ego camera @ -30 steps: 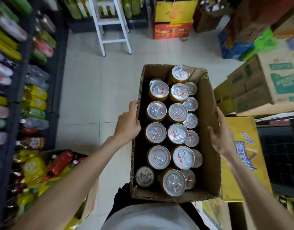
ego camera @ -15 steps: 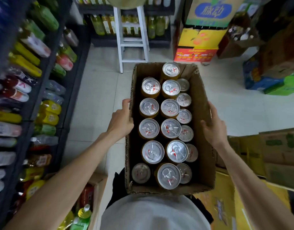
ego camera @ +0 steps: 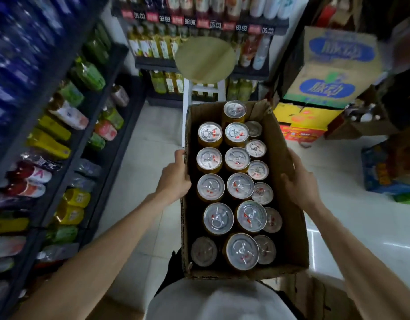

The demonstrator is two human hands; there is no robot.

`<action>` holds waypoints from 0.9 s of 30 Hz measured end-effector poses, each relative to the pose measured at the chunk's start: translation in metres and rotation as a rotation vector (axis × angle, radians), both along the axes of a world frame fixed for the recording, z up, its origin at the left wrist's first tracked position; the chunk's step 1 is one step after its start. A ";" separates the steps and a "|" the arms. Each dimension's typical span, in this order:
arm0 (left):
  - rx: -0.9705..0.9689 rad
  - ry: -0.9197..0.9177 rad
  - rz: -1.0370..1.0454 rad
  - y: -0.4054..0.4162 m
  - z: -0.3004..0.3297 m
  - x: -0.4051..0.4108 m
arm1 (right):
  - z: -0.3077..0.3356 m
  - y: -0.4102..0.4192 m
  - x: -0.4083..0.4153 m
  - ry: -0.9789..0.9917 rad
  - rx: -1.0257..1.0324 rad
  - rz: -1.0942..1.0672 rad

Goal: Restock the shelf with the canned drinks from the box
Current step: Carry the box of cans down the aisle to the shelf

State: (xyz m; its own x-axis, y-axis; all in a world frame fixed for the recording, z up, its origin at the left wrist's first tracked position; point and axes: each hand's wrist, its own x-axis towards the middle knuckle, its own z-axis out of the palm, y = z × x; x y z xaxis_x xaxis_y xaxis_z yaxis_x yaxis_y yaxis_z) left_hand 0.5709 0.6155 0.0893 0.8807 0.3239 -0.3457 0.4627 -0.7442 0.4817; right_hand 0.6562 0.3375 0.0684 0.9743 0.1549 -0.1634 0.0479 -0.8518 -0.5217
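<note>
I carry an open cardboard box [ego camera: 282, 144] in front of my chest, above the floor. Several yellow canned drinks [ego camera: 237, 159] with silver tops stand upright in it in rows. My left hand [ego camera: 175, 179] grips the box's left wall, thumb over the rim. On the right wall, my right hand [ego camera: 297, 183] presses flat from outside. A dark shelf [ego camera: 88, 125] full of bottled drinks runs along my left.
A white stool [ego camera: 205, 60] with a round seat stands straight ahead, in front of a back shelf [ego camera: 199, 31] of bottles. Stacked cartons [ego camera: 331, 65] and boxes crowd the right side. Pale tiled floor [ego camera: 143, 172] lies between shelf and box.
The view has tilted upward and turned left with the box held the same way. The stool and back shelf now appear closer; the cartons on the right have slid away.
</note>
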 end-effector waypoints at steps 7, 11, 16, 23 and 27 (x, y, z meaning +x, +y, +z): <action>-0.006 -0.001 0.013 0.060 0.029 0.135 | 0.009 0.064 0.141 -0.002 0.022 -0.003; 0.008 -0.027 0.077 0.091 0.038 0.203 | 0.012 0.099 0.224 -0.002 0.055 0.054; -0.031 -0.054 0.222 0.119 0.031 0.278 | 0.014 0.142 0.329 -0.057 0.065 0.164; -0.038 -0.057 0.414 0.148 0.027 0.367 | 0.022 0.205 0.470 -0.097 0.000 0.402; -0.049 -0.058 0.528 0.162 0.030 0.406 | 0.019 0.246 0.536 -0.059 -0.014 0.535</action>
